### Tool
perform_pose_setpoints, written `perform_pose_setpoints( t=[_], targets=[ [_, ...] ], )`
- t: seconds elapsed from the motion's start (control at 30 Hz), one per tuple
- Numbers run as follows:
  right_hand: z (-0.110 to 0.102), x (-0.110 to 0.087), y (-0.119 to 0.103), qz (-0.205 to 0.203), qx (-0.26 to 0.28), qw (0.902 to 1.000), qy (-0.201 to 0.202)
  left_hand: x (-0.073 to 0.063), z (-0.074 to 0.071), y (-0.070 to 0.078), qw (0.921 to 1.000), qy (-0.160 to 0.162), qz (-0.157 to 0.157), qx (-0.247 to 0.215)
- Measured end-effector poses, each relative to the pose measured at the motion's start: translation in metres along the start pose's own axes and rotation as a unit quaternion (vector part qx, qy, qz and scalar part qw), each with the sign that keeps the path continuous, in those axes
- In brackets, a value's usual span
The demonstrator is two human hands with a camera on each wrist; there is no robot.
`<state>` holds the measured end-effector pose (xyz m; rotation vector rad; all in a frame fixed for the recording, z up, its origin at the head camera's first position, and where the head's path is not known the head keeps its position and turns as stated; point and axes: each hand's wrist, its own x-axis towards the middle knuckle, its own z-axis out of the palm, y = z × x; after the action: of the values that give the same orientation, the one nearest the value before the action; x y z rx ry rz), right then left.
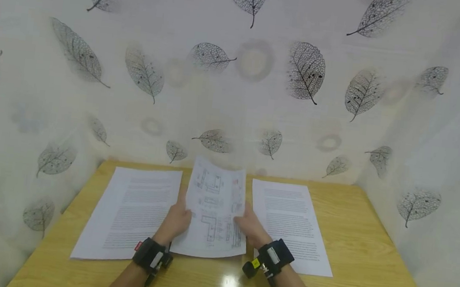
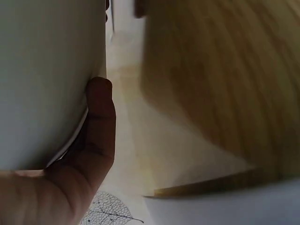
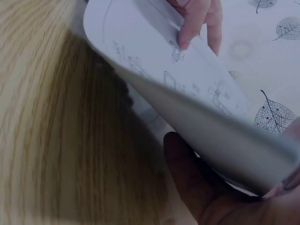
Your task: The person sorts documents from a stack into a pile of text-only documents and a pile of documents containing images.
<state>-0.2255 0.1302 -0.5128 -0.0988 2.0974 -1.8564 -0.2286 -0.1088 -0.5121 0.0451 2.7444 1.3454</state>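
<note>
A white sheet of paper printed with technical drawings is held raised off the table in the middle of the head view. My left hand pinches its left edge, thumb on the printed face. On the opposite edge my right hand grips it the same way. The paper bows between them, and the right wrist view shows its curved edge above the wood. Fingers of the left hand press behind the paper in the left wrist view. Whether it is one sheet or several, I cannot tell.
Printed text pages lie on the wooden table: one paper at the left, another paper at the right, each partly behind a hand. A pale curtain with leaf prints surrounds the table's back and sides. Both wrists wear black camera straps.
</note>
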Motion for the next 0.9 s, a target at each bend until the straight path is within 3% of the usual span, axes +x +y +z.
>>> perform_pose_setpoints(
  t=[0.23,0.47,0.7,0.77,0.9],
  targets=[
    [-0.002,-0.005,-0.004,0.019,-0.018,0.9996,0.007,-0.002,0.002,-0.004,0.9989,-0.029,0.008,0.036],
    [0.002,-0.016,-0.014,0.041,-0.022,0.9983,0.036,-0.006,-0.005,-0.006,0.9894,-0.033,-0.001,0.141],
    [-0.001,-0.026,-0.016,0.028,-0.014,0.9995,-0.002,-0.014,-0.008,-0.003,0.9822,-0.020,0.015,0.186],
    [-0.001,-0.028,-0.017,0.031,-0.021,0.9993,-0.006,-0.016,-0.008,-0.003,0.9791,-0.018,0.026,0.201],
    [-0.001,-0.032,-0.018,0.036,-0.037,0.9986,0.003,-0.021,-0.007,-0.003,0.9773,-0.020,0.020,0.210]
  ],
)
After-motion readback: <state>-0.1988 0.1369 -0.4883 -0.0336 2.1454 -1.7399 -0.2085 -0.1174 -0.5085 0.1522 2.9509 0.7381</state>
